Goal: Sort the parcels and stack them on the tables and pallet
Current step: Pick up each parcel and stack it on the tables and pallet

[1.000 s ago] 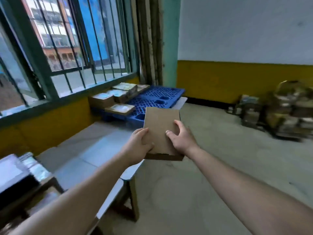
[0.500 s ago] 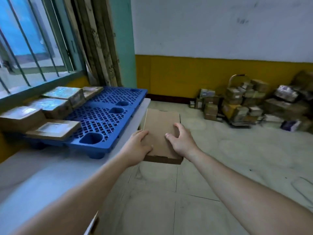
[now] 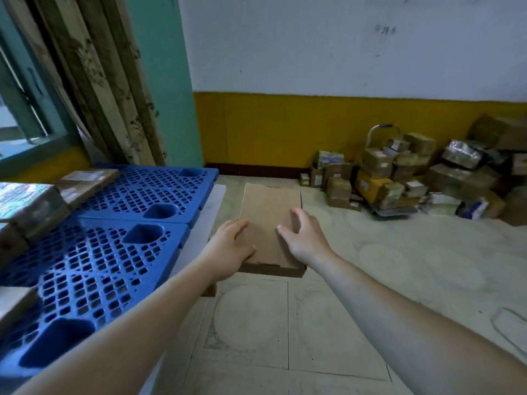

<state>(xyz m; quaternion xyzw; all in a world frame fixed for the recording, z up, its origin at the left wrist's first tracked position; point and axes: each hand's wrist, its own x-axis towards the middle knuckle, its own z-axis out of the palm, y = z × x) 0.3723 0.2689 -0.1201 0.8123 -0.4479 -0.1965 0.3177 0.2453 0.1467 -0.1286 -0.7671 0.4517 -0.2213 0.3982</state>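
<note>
Two hands (image 3: 228,249) (image 3: 306,242) round flat parcel (image 3: 266,215)

A yellow band (image 3: 271,129) runs along the white wall (image 3: 285,47) above the pale floor (image 3: 399,266).

Bare from the lower edge right up to the fingertips on both sides, with smooth, slim forearms, narrow wrists, an uncovered left hand (image 3: 228,248) and right hand (image 3: 303,240), and short nails, pale at the thumb tips.
</note>
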